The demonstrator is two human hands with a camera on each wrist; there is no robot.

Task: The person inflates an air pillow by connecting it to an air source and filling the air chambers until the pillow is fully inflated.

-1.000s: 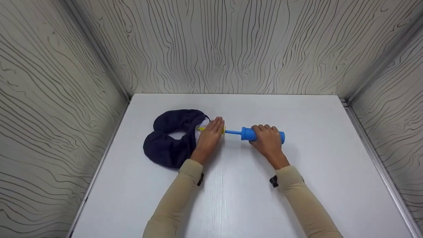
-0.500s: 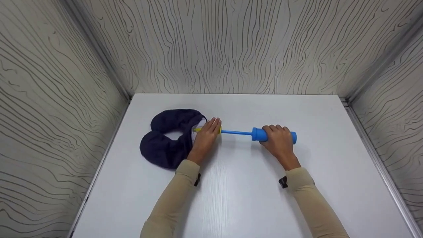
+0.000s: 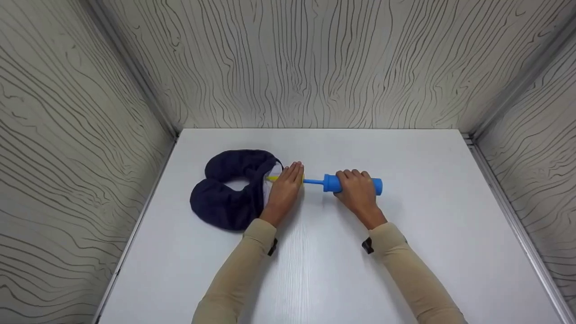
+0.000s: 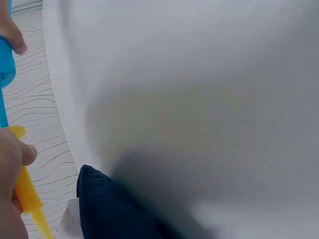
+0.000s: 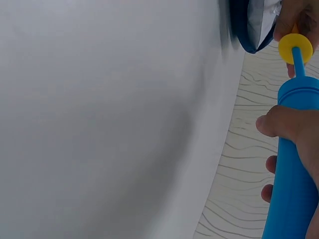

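A dark blue U-shaped neck pillow (image 3: 227,204) lies on the table with a white inner part (image 3: 275,170) showing at its right side. My left hand (image 3: 284,189) grips the yellow nozzle end (image 4: 26,191) of a hand pump, whose tip meets that white part; the exact joint is hidden. A thin blue rod (image 3: 313,182) runs from the yellow piece to the blue barrel (image 5: 294,184), and my right hand (image 3: 359,191) is wrapped around this barrel, thumb on the near side.
The white table (image 3: 315,270) has wood-grain panels behind it (image 3: 288,63) and at both sides. Metal rails (image 3: 517,225) run along its left and right edges. Dark straps show at both sleeve cuffs.
The right hand and blue barrel moved right, lengthening the visible rod, then came back left, shortening it. The pillow and left hand shifted slightly left; the left hand then returned a little to the right.
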